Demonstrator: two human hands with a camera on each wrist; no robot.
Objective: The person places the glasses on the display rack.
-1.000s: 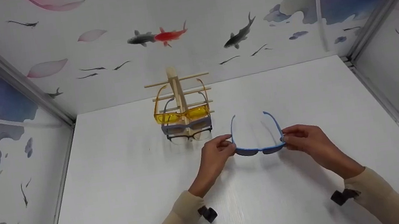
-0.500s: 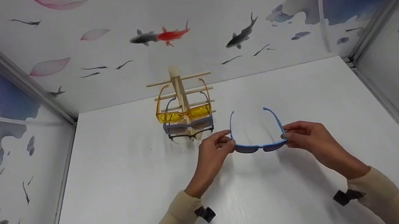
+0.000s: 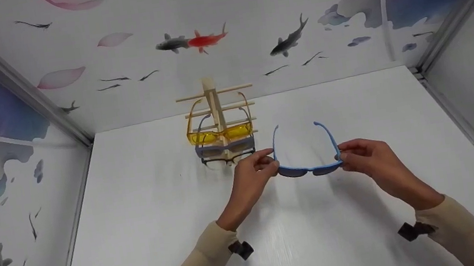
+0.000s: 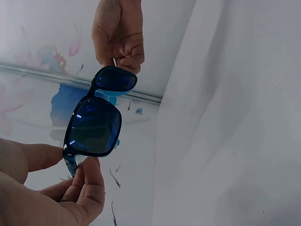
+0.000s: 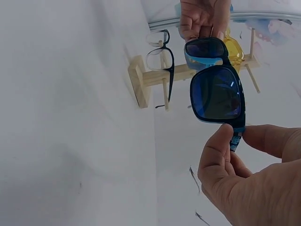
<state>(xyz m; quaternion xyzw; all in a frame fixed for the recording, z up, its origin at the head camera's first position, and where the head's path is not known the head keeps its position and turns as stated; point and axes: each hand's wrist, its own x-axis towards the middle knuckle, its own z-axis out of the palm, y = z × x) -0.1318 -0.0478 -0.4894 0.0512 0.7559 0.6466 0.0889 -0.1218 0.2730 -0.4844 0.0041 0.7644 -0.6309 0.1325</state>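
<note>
Blue-framed sunglasses [image 3: 309,170] with dark lenses are held above the table, temples unfolded and pointing away from the person. My left hand [image 3: 252,172] pinches the frame at its left hinge, between thumb and fingers. At the opposite hinge my right hand [image 3: 368,158] does the same. Both wrist views show the mirrored blue lenses [image 4: 96,125] from the front. Left of the sunglasses stands a wooden eyewear rack [image 3: 212,99]. It bears yellow glasses [image 3: 221,134], grey-framed glasses [image 3: 226,147] under them, and black-framed clear glasses [image 5: 162,59] lowest, partly behind my left hand in the head view.
The rack's uppermost wooden rod [image 3: 233,89] carries no glasses. White table surface [image 3: 151,219] stretches around the rack and hands. Printed panels with fish and petals [image 3: 207,39] enclose the back and both sides.
Both hands have carried the sunglasses a little farther away from the person, with the grip at each hinge kept. The glasses on the rack stay in place; the whole view shifts slightly.
</note>
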